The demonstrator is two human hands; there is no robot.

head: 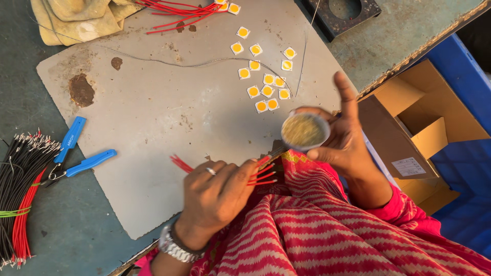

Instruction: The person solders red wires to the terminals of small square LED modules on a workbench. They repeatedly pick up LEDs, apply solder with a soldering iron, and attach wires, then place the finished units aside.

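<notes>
The left hand (217, 191), with a ring and a metal wristwatch, is closed around a small bunch of thin red wires (261, 174), whose ends stick out on both sides of the fist, the tips on the thumb side pointing toward the other hand. Just beside it, the right hand (345, 140) grips a small round metal tin of yellowish-brown paste (304, 130) between its fingers, thumb raised upright, the tin's open top facing up close to the wire tips. Beyond both hands, on the worn grey sheet (153, 117) covering the desk (76, 225), lies a scatter of small square white chips with yellow centres (266, 84). Farther from the left hand, blue-handled pliers (76, 161) lie beside a bundle of black and red wires (20, 189). Beyond the right hand sits an open brown cardboard box (414, 138). Farthest off lie more loose red wires (179, 13) and a beige cloth (76, 18).
</notes>
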